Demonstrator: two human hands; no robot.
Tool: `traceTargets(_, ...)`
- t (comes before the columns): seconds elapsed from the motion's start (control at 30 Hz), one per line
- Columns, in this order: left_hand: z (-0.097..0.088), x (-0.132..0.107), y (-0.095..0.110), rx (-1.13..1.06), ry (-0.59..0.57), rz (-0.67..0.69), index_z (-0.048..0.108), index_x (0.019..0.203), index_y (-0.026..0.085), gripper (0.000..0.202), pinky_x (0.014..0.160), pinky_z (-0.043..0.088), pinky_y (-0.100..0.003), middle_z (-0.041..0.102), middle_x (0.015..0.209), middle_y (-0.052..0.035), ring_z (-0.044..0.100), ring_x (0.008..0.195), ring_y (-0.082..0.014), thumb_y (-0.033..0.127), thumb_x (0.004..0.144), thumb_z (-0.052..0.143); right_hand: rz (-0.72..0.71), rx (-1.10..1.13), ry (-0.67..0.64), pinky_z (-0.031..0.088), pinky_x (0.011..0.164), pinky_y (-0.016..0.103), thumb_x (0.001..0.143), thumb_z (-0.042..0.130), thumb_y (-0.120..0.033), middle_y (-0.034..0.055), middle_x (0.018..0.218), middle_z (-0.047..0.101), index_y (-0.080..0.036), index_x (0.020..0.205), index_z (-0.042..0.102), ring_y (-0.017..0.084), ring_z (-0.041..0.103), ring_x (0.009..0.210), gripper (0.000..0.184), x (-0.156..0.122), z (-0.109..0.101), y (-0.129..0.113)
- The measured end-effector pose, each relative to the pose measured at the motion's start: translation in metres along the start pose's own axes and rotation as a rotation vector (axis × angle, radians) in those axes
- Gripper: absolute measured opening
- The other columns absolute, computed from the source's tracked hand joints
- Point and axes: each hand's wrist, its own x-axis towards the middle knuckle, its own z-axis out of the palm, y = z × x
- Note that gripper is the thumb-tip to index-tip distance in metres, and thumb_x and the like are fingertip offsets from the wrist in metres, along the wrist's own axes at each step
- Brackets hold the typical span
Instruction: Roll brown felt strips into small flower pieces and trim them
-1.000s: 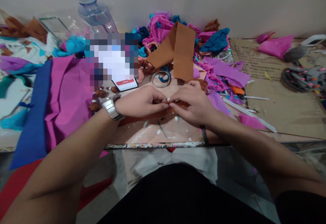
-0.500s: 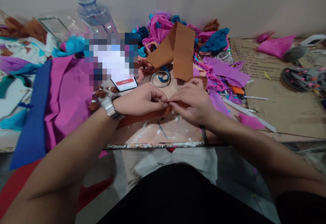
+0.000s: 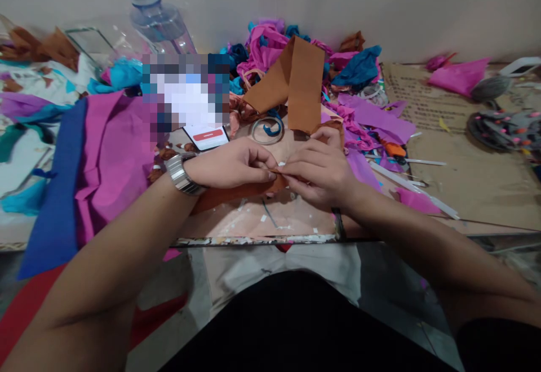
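Note:
Between the fingertips of my left hand (image 3: 239,166) and my right hand (image 3: 319,166) a strip of brown crepe paper (image 3: 236,194) is pinched along its upper edge. The strip trails to the left beneath my left hand, above the table. Thumb and forefinger of each hand press together, nearly touching each other. Past my hands lie a folded brown strip (image 3: 305,87) and a clear ring, probably a roll of tape (image 3: 255,131), with a blue scrap inside it. Twisted brown paper pieces (image 3: 167,151) rest beside my left wrist.
A phone (image 3: 210,137), partly blurred, and a water bottle (image 3: 163,25) stand behind my left hand. Pink and blue sheets (image 3: 59,191) hang over the table's front edge at left. Crumpled scraps (image 3: 372,118), white sticks (image 3: 416,191) and cardboard (image 3: 448,175) lie at right.
Both hands stay almost in place, still pinching the brown strip. The strip's part under the left hand has shifted slightly, and the fingertips have moved a little.

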Motion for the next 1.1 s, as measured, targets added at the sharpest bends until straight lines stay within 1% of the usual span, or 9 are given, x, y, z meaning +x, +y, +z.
traceTargets(0.1, 0.000, 0.000, 0.001, -0.017, 0.003, -0.004, 0.079, 0.096, 0.014, 0.024, 0.064, 0.043, -0.021, 0.074, 0.079, -0.0005, 0.058, 0.065, -0.0103, 0.034, 0.089, 0.068, -0.033, -0.032, -0.025, 0.038, 0.100, 0.049, 0.096, 0.070, -0.020, -0.0023, 0.096, 0.082, -0.025, 0.108, 0.071, 0.018, 0.070, 0.087, 0.013, -0.001, -0.001, 0.001)
traceTargets(0.27, 0.001, 0.003, 0.002, -0.058, 0.058, 0.003, 0.078, 0.083, 0.013, 0.030, 0.058, 0.035, -0.021, 0.061, 0.064, 0.0017, 0.043, 0.058, -0.0073, 0.036, 0.096, 0.063, -0.012, -0.035, -0.067, 0.037, 0.104, 0.052, 0.097, 0.069, -0.023, -0.0030, 0.102, 0.082, -0.029, 0.112, 0.072, 0.020, 0.071, 0.093, 0.016, -0.007, -0.001, 0.005)
traceTargets(0.43, 0.001, 0.002, 0.001, -0.087, 0.035, -0.010, 0.078, 0.086, 0.014, 0.024, 0.057, 0.035, -0.020, 0.068, 0.071, -0.0008, 0.048, 0.059, -0.0078, 0.033, 0.092, 0.067, -0.004, -0.033, -0.092, 0.038, 0.105, 0.053, 0.097, 0.068, -0.025, -0.0031, 0.105, 0.082, -0.032, 0.115, 0.072, 0.021, 0.071, 0.095, 0.019, -0.010, 0.000, 0.006)
traceTargets(0.53, 0.000, -0.001, 0.002, -0.050, -0.033, -0.015, 0.080, 0.092, 0.015, 0.025, 0.055, 0.035, -0.020, 0.068, 0.070, -0.0002, 0.049, 0.057, -0.0077, 0.038, 0.092, 0.069, -0.009, -0.040, -0.045, 0.039, 0.103, 0.052, 0.097, 0.069, -0.025, -0.0033, 0.102, 0.082, -0.031, 0.114, 0.072, 0.020, 0.071, 0.092, 0.018, -0.010, 0.000, 0.006)
traceTargets(0.6, -0.001, -0.002, 0.002, -0.016, -0.062, 0.002, 0.080, 0.094, 0.016, 0.026, 0.056, 0.036, -0.020, 0.070, 0.074, -0.0004, 0.052, 0.059, -0.0083, 0.040, 0.092, 0.070, 0.025, -0.033, -0.022, 0.039, 0.102, 0.052, 0.096, 0.069, -0.024, -0.0030, 0.101, 0.083, -0.030, 0.111, 0.073, 0.020, 0.071, 0.091, 0.017, -0.008, -0.001, 0.005)
traceTargets(0.7, -0.001, -0.002, 0.001, 0.023, -0.054, 0.039, 0.079, 0.088, 0.016, 0.030, 0.056, 0.036, -0.020, 0.069, 0.072, -0.0001, 0.052, 0.059, -0.0082, 0.042, 0.094, 0.068, 0.091, -0.011, -0.013, 0.039, 0.102, 0.053, 0.096, 0.068, -0.024, -0.0023, 0.098, 0.083, -0.031, 0.109, 0.076, 0.021, 0.071, 0.089, 0.017, -0.004, -0.001, 0.002)
traceTargets(0.8, 0.000, 0.000, -0.003, 0.066, -0.045, 0.053, 0.078, 0.082, 0.015, 0.033, 0.055, 0.034, -0.020, 0.066, 0.066, 0.0011, 0.050, 0.057, -0.0081, 0.044, 0.095, 0.067, 0.094, 0.003, -0.027, 0.039, 0.101, 0.053, 0.096, 0.069, -0.027, -0.0020, 0.096, 0.083, -0.031, 0.110, 0.077, 0.021, 0.071, 0.087, 0.017, -0.001, -0.001, 0.000)
traceTargets(0.97, -0.003, -0.001, -0.006, 0.113, -0.087, 0.073, 0.082, 0.096, 0.017, 0.034, 0.063, 0.044, -0.020, 0.077, 0.081, -0.0019, 0.061, 0.067, -0.0113, 0.043, 0.100, 0.059, 0.094, 0.013, -0.018, 0.039, 0.098, 0.050, 0.097, 0.070, -0.027, -0.0022, 0.091, 0.083, -0.028, 0.098, 0.076, 0.019, 0.071, 0.083, 0.006, 0.001, -0.001, -0.002)
traceTargets(1.1, -0.006, -0.005, -0.003, 0.190, -0.090, 0.093, 0.081, 0.104, 0.018, 0.033, 0.068, 0.047, -0.022, 0.079, 0.088, -0.0032, 0.065, 0.073, -0.0141, 0.038, 0.102, 0.055, 0.165, 0.026, -0.053, 0.038, 0.098, 0.050, 0.097, 0.069, -0.027, -0.0017, 0.086, 0.083, -0.027, 0.094, 0.076, 0.020, 0.071, 0.083, 0.008, 0.003, -0.003, -0.002)
